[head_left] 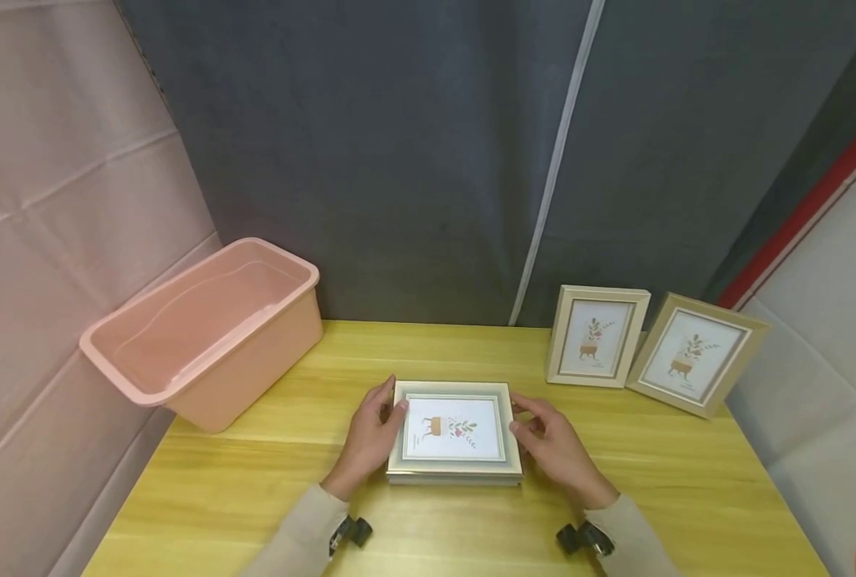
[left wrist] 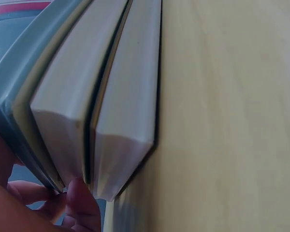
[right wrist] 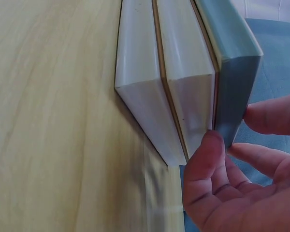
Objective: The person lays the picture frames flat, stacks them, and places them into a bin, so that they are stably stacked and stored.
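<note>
We see a pink tub (head_left: 204, 332) at ten o'clock, overhanging the left edge of the wooden table (head_left: 291, 473). At two o'clock two frames (head_left: 596, 336) (head_left: 695, 354) stand upright, near each other, each showing a potted-plant print; the right one is angled. Behind the table at twelve o'clock hangs a dark grey curtain (head_left: 399, 160), with pinkish cloth (head_left: 53, 200) at nine o'clock.
</note>
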The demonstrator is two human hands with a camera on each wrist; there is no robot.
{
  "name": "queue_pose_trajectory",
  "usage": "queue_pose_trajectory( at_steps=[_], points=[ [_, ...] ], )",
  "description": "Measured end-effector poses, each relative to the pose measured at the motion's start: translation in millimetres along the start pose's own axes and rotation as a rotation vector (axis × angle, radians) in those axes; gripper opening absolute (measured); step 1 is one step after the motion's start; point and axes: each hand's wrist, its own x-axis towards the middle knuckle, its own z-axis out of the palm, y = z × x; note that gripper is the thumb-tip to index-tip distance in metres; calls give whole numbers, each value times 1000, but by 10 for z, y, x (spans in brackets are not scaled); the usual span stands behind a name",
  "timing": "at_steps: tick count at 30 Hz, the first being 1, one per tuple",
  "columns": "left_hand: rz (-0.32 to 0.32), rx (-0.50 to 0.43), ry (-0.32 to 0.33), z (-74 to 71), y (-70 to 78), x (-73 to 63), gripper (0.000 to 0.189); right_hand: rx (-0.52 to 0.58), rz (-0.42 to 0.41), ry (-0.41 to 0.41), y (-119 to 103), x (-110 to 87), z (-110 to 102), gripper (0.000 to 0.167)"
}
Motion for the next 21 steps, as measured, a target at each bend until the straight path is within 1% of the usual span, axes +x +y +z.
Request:
queue_pose_trajectory(
  at_steps=[5,8,15,21],
  points=[
    [-20,-22,24,29,-4,-6,59,21,11,-13,-9,2,-21,52],
    [-31,-40,31,41,-13,-5,58,14,0,-20,-14,13,-46,54],
    [-38,-70,36,61,-31,4,57,-19,-106,-43,-48,73,-190,56],
    [-38,-65,23,42,-23,-8,58,-72,-155,-26,-148,140,-401,54]
  ],
)
